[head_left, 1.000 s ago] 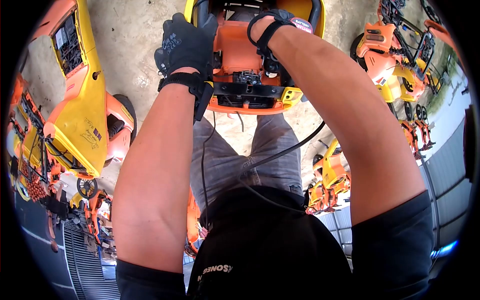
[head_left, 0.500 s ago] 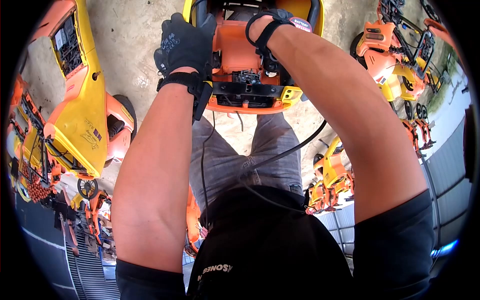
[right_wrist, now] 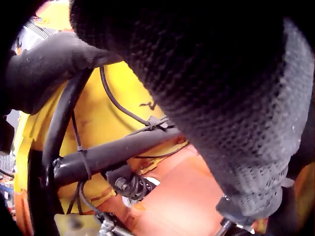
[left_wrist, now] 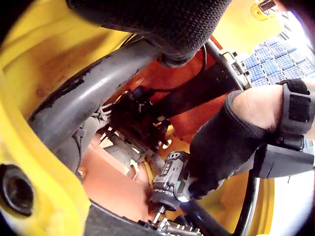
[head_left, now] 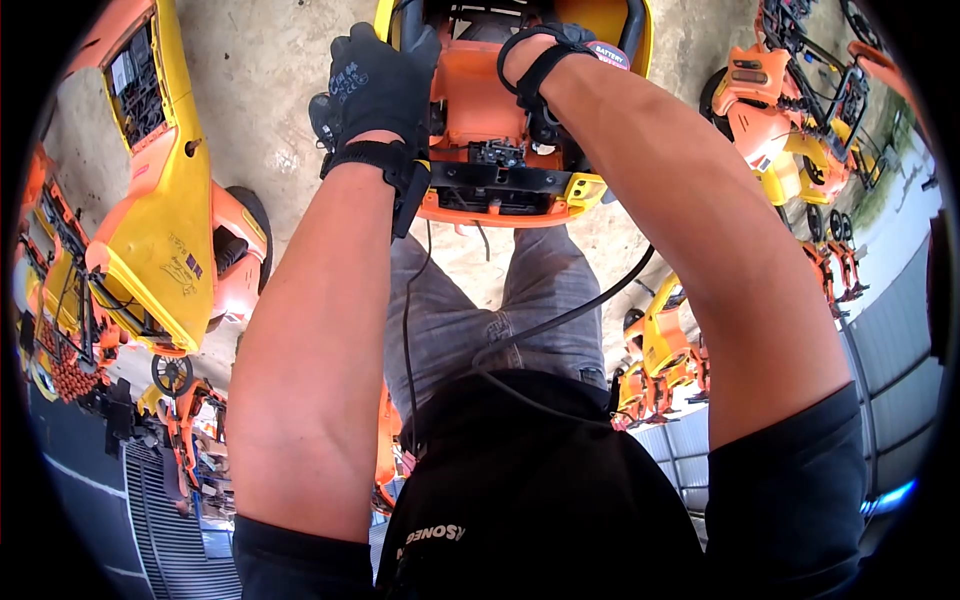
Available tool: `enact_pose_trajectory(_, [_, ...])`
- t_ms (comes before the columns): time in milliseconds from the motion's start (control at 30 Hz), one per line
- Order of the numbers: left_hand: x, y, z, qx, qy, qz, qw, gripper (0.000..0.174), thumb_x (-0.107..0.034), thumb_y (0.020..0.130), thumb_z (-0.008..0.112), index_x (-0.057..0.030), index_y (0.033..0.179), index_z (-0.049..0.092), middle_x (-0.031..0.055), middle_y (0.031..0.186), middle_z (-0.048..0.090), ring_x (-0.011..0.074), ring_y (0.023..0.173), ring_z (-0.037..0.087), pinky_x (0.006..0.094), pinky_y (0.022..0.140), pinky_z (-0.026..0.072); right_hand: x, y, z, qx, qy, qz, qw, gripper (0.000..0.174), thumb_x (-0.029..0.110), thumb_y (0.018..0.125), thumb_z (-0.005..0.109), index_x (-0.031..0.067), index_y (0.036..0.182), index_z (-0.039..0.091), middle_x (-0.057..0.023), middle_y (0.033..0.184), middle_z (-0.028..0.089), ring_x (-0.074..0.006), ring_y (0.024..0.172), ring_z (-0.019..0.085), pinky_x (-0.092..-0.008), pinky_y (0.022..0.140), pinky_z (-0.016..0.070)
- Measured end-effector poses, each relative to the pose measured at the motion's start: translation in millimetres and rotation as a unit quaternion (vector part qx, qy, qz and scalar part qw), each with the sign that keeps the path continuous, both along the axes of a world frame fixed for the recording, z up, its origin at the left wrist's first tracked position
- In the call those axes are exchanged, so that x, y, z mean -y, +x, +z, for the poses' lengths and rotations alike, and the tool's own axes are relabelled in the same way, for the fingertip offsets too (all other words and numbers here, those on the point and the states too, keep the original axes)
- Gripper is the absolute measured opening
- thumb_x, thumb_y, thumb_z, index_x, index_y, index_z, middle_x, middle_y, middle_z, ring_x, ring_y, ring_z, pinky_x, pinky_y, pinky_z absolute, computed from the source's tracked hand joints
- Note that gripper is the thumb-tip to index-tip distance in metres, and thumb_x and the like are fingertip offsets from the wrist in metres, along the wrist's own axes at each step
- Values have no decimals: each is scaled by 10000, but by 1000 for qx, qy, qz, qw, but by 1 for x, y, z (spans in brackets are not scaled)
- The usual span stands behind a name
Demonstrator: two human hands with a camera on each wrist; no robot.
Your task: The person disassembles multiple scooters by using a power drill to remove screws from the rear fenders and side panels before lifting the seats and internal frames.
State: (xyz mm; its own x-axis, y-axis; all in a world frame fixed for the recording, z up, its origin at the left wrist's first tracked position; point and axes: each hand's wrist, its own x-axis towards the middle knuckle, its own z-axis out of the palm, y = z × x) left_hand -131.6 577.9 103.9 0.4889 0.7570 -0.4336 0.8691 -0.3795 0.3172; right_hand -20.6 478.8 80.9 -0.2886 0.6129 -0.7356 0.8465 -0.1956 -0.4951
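Observation:
In the left wrist view, my gloved right hand [left_wrist: 224, 140] grips a cordless drill [left_wrist: 170, 182]. The drill points down, its bit at a metal latch-like part with a spring [left_wrist: 177, 228] inside the orange and yellow vehicle body [head_left: 485, 95]. My left hand [head_left: 375, 90], in a black glove, holds the left side of that body, curled over the black frame tube [left_wrist: 93, 88] beside the yellow rim. From the head camera, the right forearm hides the drill and most of the right glove.
A yellow and orange vehicle shell [head_left: 160, 230] stands at the left, another partly stripped one [head_left: 760, 130] at the right. A black crossbar [head_left: 495, 178] spans the near end of the body. Loose black cables [head_left: 570, 305] hang before my legs.
Both hands keep their places; the left hand and the vehicle body show slightly further right. The cable across my lap has shifted a little.

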Motion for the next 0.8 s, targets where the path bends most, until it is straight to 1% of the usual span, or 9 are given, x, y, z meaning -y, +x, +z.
enact_pose_trajectory(100, [1, -1, 1, -4, -12, 0, 1000, 649, -534, 706, 669, 60, 956, 592, 238, 913, 593, 376, 871, 604, 425, 760, 489, 0, 8, 9, 160, -41, 106, 981, 164, 154, 750, 637, 88, 887, 699, -81, 854, 687, -213, 752, 651, -332, 653, 510])
enact_pose_trajectory(200, [1, -1, 5, -1, -23, 1, 1000, 639, -528, 712, 659, 63, 945, 589, 244, 911, 589, 382, 877, 601, 426, 766, 487, -1, 16, 10, 221, -62, 135, 964, 165, 153, 745, 638, 87, 883, 699, -85, 851, 687, -219, 754, 652, -336, 657, 511])
enact_pose_trajectory(300, [2, 0, 8, 11, 6, -6, 1000, 626, -517, 712, 654, 64, 934, 588, 250, 908, 584, 381, 880, 600, 426, 765, 487, 0, 20, 7, 232, -58, 118, 964, 165, 153, 741, 640, 86, 879, 700, -89, 848, 687, -226, 757, 653, -339, 660, 511])
enact_pose_trajectory(500, [2, 3, 10, -2, -18, 2, 1000, 613, -497, 715, 650, 67, 944, 582, 251, 907, 581, 382, 875, 601, 428, 757, 487, -2, 24, 7, 235, -43, 82, 967, 167, 152, 731, 642, 84, 872, 702, -97, 842, 686, -238, 762, 655, -346, 667, 512])
enact_pose_trajectory(567, [2, 4, 13, 6, -39, 18, 999, 605, -490, 727, 643, 69, 952, 580, 251, 923, 579, 384, 873, 602, 429, 753, 488, -1, 28, 8, 237, -44, 71, 968, 167, 151, 728, 643, 84, 869, 702, -99, 840, 686, -242, 763, 655, -349, 670, 513])
enact_pose_trajectory(667, [4, 4, 16, 8, -34, 24, 999, 606, -488, 735, 643, 71, 960, 580, 255, 934, 575, 386, 874, 604, 432, 749, 489, -1, 36, 9, 240, -46, 54, 968, 168, 151, 724, 644, 83, 866, 703, -103, 837, 685, -249, 766, 656, -352, 673, 514])
enact_pose_trajectory(700, [3, 3, 15, 0, -31, 19, 999, 601, -513, 746, 633, 45, 963, 580, 239, 939, 577, 386, 882, 606, 436, 748, 490, -1, 39, 9, 239, -46, 46, 969, 168, 150, 722, 645, 82, 864, 703, -104, 836, 685, -251, 767, 657, -353, 674, 514])
enact_pose_trajectory(733, [4, 1, 12, 0, -26, 21, 999, 601, -513, 746, 633, 45, 963, 580, 239, 939, 577, 386, 882, 606, 436, 748, 490, -2, 40, 10, 235, -42, 35, 970, 168, 150, 721, 645, 82, 863, 704, -106, 835, 685, -253, 768, 657, -355, 675, 514])
enact_pose_trajectory(800, [6, 0, 6, -3, -11, 27, 1000, 594, -551, 758, 610, 8, 956, 578, 212, 945, 583, 383, 890, 609, 445, 750, 490, -4, 46, 13, 222, -35, -1, 974, 169, 150, 718, 646, 81, 861, 704, -108, 833, 685, -257, 769, 658, -357, 678, 514])
